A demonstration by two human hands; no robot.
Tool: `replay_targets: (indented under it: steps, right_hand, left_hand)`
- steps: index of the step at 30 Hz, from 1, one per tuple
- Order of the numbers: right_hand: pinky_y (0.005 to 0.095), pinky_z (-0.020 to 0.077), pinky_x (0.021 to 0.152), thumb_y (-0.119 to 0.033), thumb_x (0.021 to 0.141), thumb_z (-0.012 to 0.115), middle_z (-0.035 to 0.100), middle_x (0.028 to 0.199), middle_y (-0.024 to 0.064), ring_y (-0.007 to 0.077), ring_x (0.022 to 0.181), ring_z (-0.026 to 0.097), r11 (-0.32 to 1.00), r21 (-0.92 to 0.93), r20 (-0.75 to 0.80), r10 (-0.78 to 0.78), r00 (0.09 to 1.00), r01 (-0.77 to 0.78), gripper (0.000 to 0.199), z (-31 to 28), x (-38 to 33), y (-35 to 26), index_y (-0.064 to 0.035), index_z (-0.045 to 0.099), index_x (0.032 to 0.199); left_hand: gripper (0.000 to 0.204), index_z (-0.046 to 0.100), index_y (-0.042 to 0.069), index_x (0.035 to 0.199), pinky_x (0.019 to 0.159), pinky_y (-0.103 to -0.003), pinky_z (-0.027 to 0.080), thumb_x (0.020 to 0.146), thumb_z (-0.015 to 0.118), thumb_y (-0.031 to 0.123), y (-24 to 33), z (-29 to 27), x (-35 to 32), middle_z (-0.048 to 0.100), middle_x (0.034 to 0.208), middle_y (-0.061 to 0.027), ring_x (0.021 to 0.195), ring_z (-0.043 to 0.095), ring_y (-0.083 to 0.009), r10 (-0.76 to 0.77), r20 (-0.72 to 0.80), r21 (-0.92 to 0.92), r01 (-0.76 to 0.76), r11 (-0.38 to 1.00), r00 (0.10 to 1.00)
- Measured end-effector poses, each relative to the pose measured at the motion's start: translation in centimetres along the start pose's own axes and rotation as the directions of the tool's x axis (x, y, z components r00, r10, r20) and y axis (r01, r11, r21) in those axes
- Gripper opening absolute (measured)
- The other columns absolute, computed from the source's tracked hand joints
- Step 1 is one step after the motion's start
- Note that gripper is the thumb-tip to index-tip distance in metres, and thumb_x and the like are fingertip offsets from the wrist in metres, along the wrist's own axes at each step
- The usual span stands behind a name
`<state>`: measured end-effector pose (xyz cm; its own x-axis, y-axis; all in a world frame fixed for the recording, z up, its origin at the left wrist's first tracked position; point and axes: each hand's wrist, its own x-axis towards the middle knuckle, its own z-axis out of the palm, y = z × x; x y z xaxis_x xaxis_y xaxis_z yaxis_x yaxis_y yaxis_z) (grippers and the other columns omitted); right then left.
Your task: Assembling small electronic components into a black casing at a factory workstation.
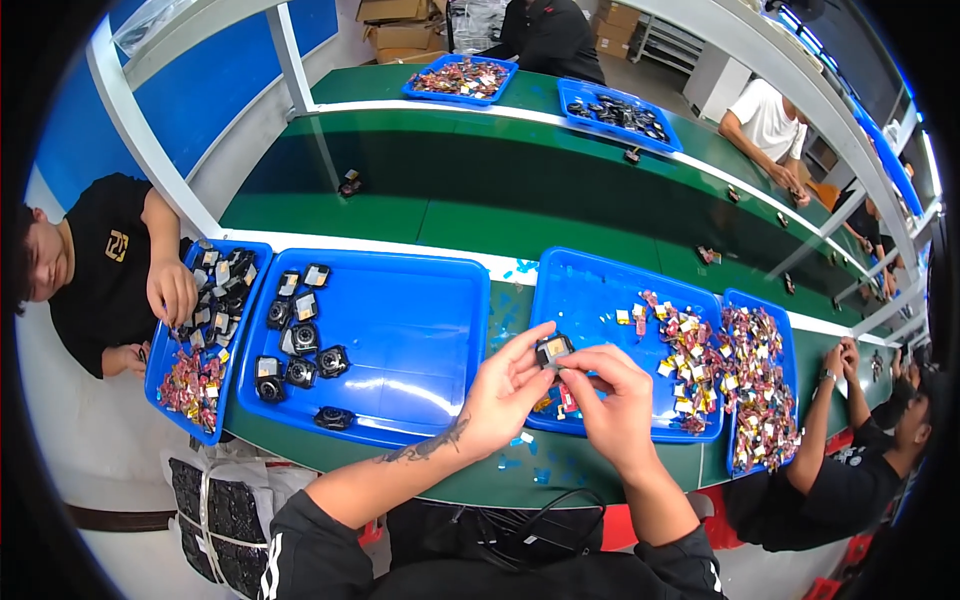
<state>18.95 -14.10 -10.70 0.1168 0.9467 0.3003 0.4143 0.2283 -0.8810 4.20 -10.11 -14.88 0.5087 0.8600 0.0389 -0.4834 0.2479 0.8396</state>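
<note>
Above the gap between two blue trays, my two hands meet around a small square black housing (pixel 553 349) with a pale face, which looks like a small camera unit. My left hand (pixel 505 392) grips it from the left, thumb and fingers closed on its side. Fingertips of my right hand (pixel 618 400) pinch at its lower right edge. Just beneath the fingers shows a small red-and-white part (pixel 567 398); whether it hangs from the housing or lies in the tray, I cannot tell.
Several black camera units (pixel 300 340) lie in the left blue tray (pixel 400 290). The right blue tray (pixel 590 290) holds loose pink-and-yellow parts (pixel 690 365), beside another full tray (pixel 762 385). A co-worker's hand (pixel 172 290) reaches over a tray at far left. Beyond runs a green conveyor (pixel 480 190).
</note>
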Motion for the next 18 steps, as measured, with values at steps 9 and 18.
replay_targets:
  steps: [9, 18]
  right_hand:
    - [0.0294, 0.0509, 0.059, 0.002, 0.078, 0.071, 0.068, 0.078, 0.0104, 0.0180, 0.067, 0.064, 0.977, -0.205, -0.016, -0.063, 0.998, 0.059, 0.009, -0.3, 0.3, -1.2, -0.0001, 0.068, 0.086]
    - [0.0298, 0.0476, 0.061, -0.002, 0.076, 0.073, 0.069, 0.077, 0.0089, 0.0191, 0.062, 0.061, 0.990, -0.142, -0.012, -0.014, 1.000, 0.013, 0.008, -0.3, 0.6, -0.9, -0.0014, 0.067, 0.082]
  left_hand:
    - [0.046, 0.036, -0.006, 0.141, 0.105, -0.032, 0.040, 0.096, 0.046, -0.003, 0.7, 0.3, -0.4, 0.049, 0.138, -0.0158, 0.125, 0.050, -0.0190, -0.009, 0.109, 0.086, 0.000, 0.996, 0.994]
    - [0.047, 0.033, -0.006, 0.143, 0.109, -0.034, 0.037, 0.097, 0.045, -0.002, 0.9, 0.4, -0.6, 0.044, 0.142, -0.0171, 0.130, 0.046, -0.0210, -0.035, 0.123, 0.155, 0.016, 0.988, 0.992]
